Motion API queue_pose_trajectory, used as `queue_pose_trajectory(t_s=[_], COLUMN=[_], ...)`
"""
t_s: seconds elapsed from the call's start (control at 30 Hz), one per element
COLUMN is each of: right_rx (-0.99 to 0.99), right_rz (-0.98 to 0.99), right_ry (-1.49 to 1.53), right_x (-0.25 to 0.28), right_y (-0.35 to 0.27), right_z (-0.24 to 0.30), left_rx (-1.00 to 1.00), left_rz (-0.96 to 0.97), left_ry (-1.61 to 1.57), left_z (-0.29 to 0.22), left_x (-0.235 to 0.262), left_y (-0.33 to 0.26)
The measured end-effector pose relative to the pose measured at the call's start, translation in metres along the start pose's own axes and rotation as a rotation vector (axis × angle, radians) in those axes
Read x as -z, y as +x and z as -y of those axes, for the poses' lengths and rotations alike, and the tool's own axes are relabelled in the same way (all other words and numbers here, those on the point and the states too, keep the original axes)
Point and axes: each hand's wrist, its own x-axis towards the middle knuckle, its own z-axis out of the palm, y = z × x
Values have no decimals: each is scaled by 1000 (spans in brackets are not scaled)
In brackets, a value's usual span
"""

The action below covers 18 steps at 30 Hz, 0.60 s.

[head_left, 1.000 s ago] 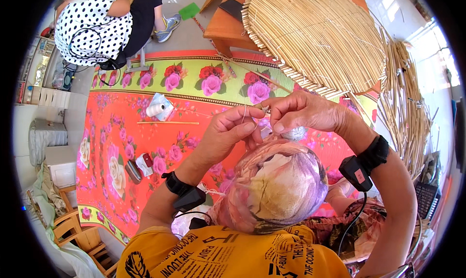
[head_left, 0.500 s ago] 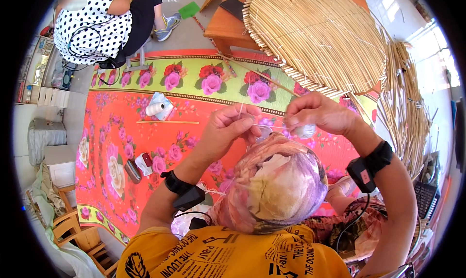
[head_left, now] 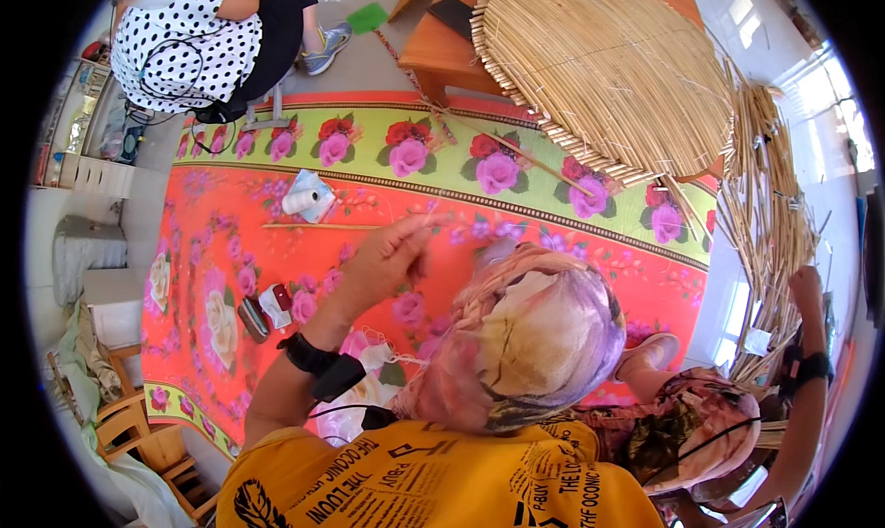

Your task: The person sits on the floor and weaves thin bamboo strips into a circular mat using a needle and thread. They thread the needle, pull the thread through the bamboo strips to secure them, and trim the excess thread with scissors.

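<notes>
Your left hand [head_left: 392,256], at mid-frame, pinches a thin thread [head_left: 406,357] over the floral mat [head_left: 277,205]. Your right hand [head_left: 807,284], far right, rests among the loose reeds [head_left: 765,187]; its grip cannot be told. A white thread spool [head_left: 304,199] lies upper left.

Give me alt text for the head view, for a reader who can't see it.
Seen from above, a person in a yellow printed shirt and headscarf raises the left hand, fingers pinching a thin pale thread, over a red floral floor mat. The right hand reaches into loose straw stalks beside a round woven straw mat.
</notes>
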Motion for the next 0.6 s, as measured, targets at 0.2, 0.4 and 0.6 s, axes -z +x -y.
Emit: queue_pose_trajectory(t_s=[0.2, 0.4, 0.6], right_rx=[208, 125, 282], right_rz=[45, 392, 454], right_ry=[642, 1052, 1149], right_x=[8, 98, 102], right_y=[-33, -122, -153], right_z=[118, 281, 308], left_rx=[-200, -382, -464], left_rz=[42, 28, 60], left_ry=[166, 209, 154], left_z=[-43, -67, -75], left_x=[-26, -47, -50], left_y=[-29, -43, -49])
